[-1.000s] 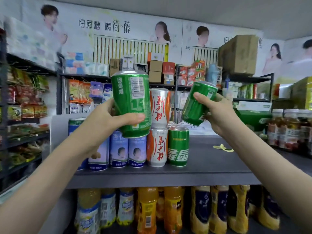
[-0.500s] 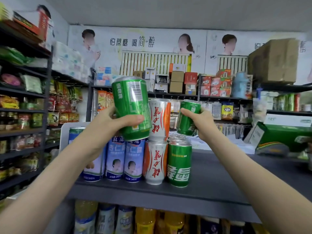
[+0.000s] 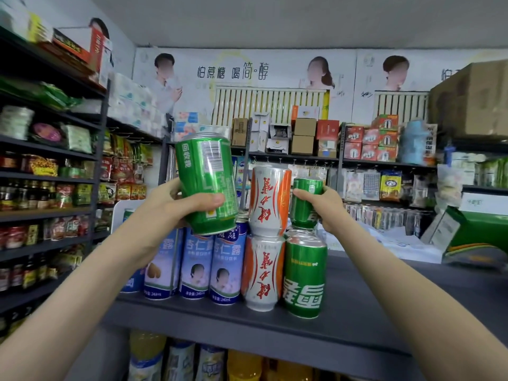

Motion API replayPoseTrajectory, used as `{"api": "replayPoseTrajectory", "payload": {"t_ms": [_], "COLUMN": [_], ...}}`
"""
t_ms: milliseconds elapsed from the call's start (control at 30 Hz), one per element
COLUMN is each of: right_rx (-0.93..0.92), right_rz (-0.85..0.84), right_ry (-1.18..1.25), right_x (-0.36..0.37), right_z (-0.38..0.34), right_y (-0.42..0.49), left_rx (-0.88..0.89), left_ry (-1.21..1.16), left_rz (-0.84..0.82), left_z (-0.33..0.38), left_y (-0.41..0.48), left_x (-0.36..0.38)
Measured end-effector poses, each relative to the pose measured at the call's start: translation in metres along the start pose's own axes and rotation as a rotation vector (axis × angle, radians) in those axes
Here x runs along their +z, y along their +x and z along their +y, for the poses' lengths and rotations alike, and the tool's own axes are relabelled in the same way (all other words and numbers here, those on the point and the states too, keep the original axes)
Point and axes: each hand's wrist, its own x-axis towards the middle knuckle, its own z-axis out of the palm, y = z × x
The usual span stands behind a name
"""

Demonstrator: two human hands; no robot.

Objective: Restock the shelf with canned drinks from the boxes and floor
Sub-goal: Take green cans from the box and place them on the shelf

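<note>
Shelf, blue cans marked 240mL

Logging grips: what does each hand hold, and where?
Left hand grips tilted green can, lower side; right hand grips farther green can, mid-side.

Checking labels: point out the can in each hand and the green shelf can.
Left-hand can [image 3: 209,171], head view, label above thumb.
Right-hand can [image 3: 305,213], head view, lower side.
Shelf green can [image 3: 305,276], head view, front label.

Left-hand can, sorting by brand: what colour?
A green can in the left hand; head view.
</note>
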Motion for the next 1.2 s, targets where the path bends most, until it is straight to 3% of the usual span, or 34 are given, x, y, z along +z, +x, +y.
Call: {"api": "replayPoseTrajectory", "payload": {"t_ms": [400, 733, 1000, 1200], "right_rx": [0.020, -0.098, -0.109, -0.068], "right_rz": [-0.149, 0.096, -0.008, 0.008], "right_ry": [-0.060, 0.002, 0.009, -0.004], "right_x": [0.002, -0.001, -0.007, -0.001], "right_z": [0.003, -0.004, -0.025, -0.023], "right_y": [0.007, -0.010, -0.046, -0.052], "left_rx": [-0.009, 0.001, -0.014, -0.005], "left_ry": [-0.031, -0.011, -0.037, -0.016], "left_rz": [-0.045, -0.082, -0.106, -0.134], "left_z": [-0.010, -0.012, -0.013, -0.011], "left_y": [0.002, -0.007, -0.011, -0.017], "left_x": [-0.008, -0.021, -0.014, -0.012]}}
